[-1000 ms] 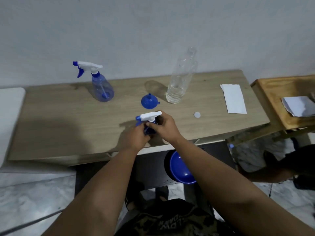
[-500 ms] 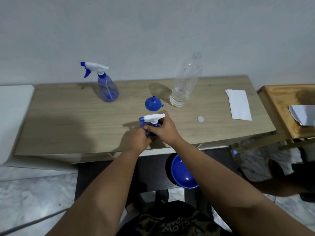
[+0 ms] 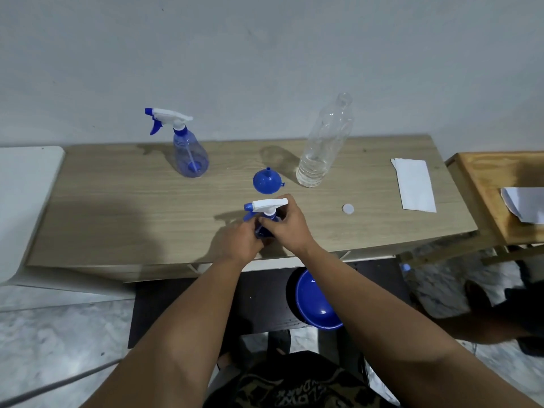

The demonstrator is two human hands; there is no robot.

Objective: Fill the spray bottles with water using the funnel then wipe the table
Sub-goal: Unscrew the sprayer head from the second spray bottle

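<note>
Near the front edge of the wooden table [image 3: 117, 219] stands a blue spray bottle [image 3: 266, 212] with a white trigger head. My left hand [image 3: 238, 242] grips its body, which is mostly hidden. My right hand [image 3: 287, 223] pinches the collar under the head. Just behind lies a blue funnel [image 3: 267, 181], spout up. A second spray bottle [image 3: 188, 151] stands at the back left. A clear water bottle [image 3: 323, 145], uncapped, holds a little water at the back right. Its white cap [image 3: 348, 208] lies to the right of my hands.
A folded white cloth [image 3: 414, 184] lies at the table's right end. A second wooden surface [image 3: 482, 184] with paper [image 3: 524, 204] adjoins on the right. A blue bowl [image 3: 316, 301] sits below the table's front edge. A white surface [image 3: 23, 201] borders the left.
Both hands stay on the near spray bottle with small finger shifts at its collar. The camera view has shifted slightly; the other objects have not moved on the table.
</note>
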